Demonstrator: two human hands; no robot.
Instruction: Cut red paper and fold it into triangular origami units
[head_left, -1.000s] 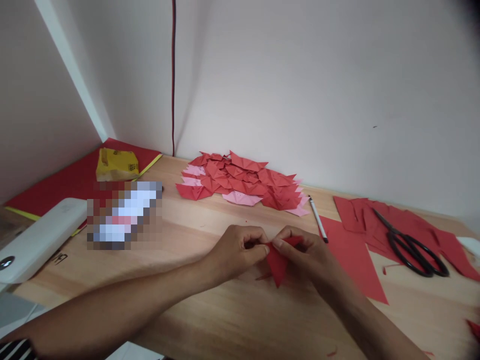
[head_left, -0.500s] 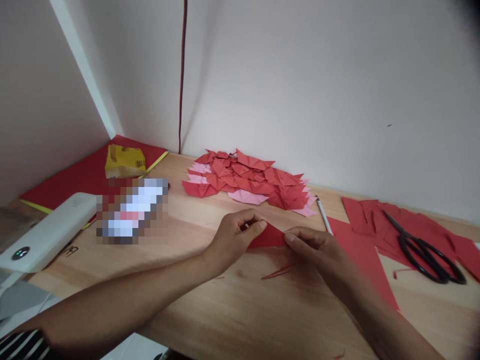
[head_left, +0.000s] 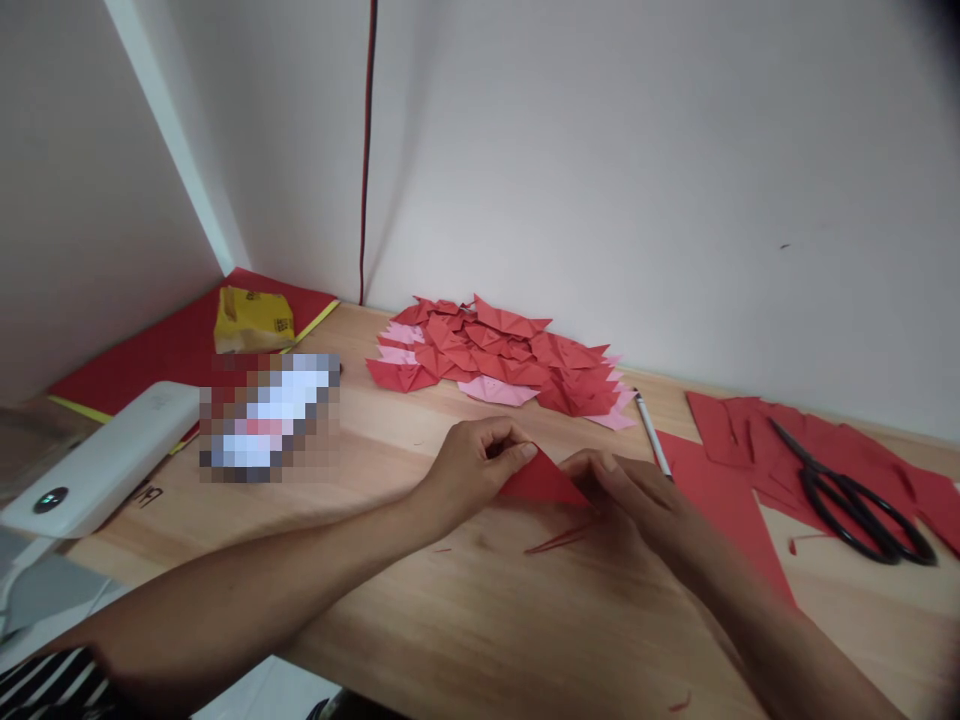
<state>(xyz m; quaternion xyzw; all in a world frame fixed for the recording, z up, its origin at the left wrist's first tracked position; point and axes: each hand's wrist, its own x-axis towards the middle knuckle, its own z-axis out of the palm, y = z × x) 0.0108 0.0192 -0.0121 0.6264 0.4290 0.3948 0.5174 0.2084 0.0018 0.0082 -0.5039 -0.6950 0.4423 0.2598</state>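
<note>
A red folded paper (head_left: 544,480) is held just above the wooden table, between my two hands. My left hand (head_left: 480,460) pinches its upper left corner between thumb and fingers. On the right, my right hand (head_left: 622,490) grips the paper's right corner, with the fingertips partly hidden behind the thumb and hand. Thin red paper strips (head_left: 559,542) lie on the table just below the paper. Beyond my hands, a heap of folded red and pink paper shapes (head_left: 502,355) rests against the wall.
Black-handled scissors (head_left: 855,500) lie on cut red paper (head_left: 847,450) at the right. A white pen (head_left: 652,432) sits beside a red sheet (head_left: 731,520). At the left are a blurred phone (head_left: 274,415), a white power bank (head_left: 105,460) and a yellow packet (head_left: 253,320).
My right hand has shifted its hold on the paper's right corner, its fingers now turned further over it. My left hand keeps its pinch. The view has shifted slightly.
</note>
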